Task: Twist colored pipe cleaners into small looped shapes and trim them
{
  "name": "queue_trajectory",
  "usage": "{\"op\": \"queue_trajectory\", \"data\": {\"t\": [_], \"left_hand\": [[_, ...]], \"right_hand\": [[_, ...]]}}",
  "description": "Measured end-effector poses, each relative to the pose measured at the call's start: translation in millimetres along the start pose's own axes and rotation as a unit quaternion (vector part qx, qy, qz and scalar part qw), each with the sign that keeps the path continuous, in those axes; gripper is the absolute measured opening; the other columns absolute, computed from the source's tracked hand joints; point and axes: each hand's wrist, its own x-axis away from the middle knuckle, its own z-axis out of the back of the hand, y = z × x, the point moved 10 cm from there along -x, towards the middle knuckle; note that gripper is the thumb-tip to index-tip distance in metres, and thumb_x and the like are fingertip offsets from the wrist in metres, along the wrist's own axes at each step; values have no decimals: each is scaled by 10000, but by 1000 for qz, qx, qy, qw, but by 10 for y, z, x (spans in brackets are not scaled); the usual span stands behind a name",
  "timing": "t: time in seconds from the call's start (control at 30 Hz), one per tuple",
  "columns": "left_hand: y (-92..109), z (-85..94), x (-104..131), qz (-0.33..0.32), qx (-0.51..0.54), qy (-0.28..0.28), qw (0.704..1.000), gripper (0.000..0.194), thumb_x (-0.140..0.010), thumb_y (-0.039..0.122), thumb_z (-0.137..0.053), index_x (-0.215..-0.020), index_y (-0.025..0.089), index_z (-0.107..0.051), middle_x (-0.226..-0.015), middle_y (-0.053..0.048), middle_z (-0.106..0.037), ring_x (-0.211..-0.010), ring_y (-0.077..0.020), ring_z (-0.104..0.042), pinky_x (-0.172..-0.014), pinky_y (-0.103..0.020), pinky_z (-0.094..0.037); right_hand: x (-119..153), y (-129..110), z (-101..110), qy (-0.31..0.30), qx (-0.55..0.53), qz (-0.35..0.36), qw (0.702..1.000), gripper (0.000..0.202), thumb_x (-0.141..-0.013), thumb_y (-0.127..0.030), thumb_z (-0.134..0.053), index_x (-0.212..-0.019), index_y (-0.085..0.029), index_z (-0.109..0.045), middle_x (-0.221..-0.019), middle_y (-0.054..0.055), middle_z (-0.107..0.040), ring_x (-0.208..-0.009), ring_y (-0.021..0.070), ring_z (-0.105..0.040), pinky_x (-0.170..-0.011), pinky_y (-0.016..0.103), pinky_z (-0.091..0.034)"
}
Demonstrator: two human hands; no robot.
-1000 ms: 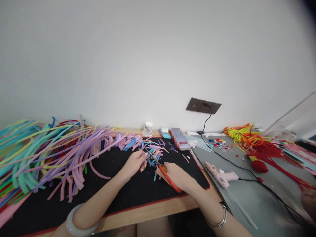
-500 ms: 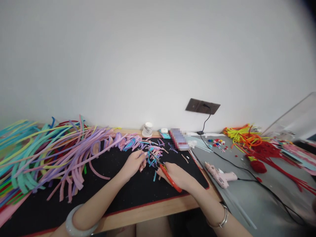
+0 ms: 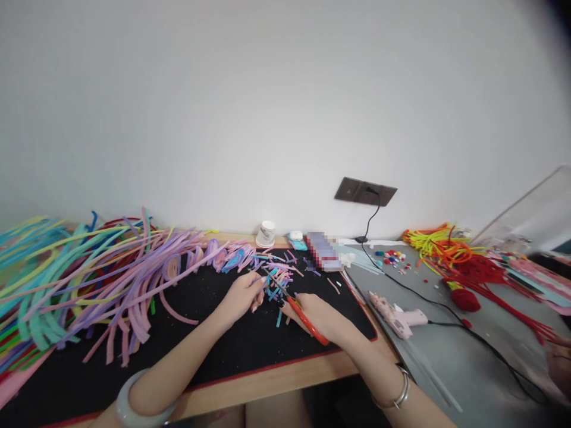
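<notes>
My right hand (image 3: 313, 314) is closed around the orange handles of a pair of scissors (image 3: 308, 324), whose blades point up and left toward my other hand. Pinched in the fingers of my left hand (image 3: 244, 294) is a thin purple-blue pipe cleaner (image 3: 257, 279), mostly hidden by the fingers. The scissor tips are close beside it; whether they touch it I cannot tell. Cut pieces of pink, blue and purple pipe cleaner (image 3: 280, 277) lie heaped just behind the blades. Coiled pastel bundles (image 3: 236, 257) rest to the left of that heap.
Long pipe cleaners (image 3: 129, 267) in many colours spread over the left of the black mat (image 3: 214, 351). A paper cup (image 3: 266, 233) stands by the wall. Rightward lie a pink glue gun (image 3: 397, 316), its black cord (image 3: 419, 295), pompoms (image 3: 392, 257) and red pipe cleaners (image 3: 482, 273).
My hands and the scissors stay in nearly the same place, with only a tiny shift of the view. At the right edge, part of another person's hand has come further into sight.
</notes>
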Motion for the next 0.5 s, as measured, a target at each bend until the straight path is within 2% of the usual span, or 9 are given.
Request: {"op": "queue_trajectory", "data": {"t": [0.23,0.37,0.5], "left_hand": [[-47,-3,-15,15,-3,-3,1000,351,-751,514,-543,-627,201,-443,-430,53,-517,-281,-71,-379,-351,-196,-276],[-85,22,-14,36,-2,5,999,325,-742,476,-554,-607,195,-461,-436,43,-524,-292,-74,-391,-358,-198,-297],[-137,51,-3,73,1,16,997,277,-741,428,-556,-623,183,-507,-428,44,-520,-298,-76,-390,-357,-197,-314]], "right_hand": [[-67,97,-33,3,-7,-19,1000,537,-807,-653,-476,-710,-141,-605,-664,70,-615,-575,165,-548,-506,249,-328],[-105,125,-92,-27,-58,-39,997,513,-799,-631,-496,-651,-146,-572,-547,18,-510,-511,135,-478,-480,247,-337],[-99,104,-152,-72,-105,-69,989,490,-785,-638,-506,-646,-170,-542,-454,-5,-427,-416,157,-478,-416,272,-379]]}}
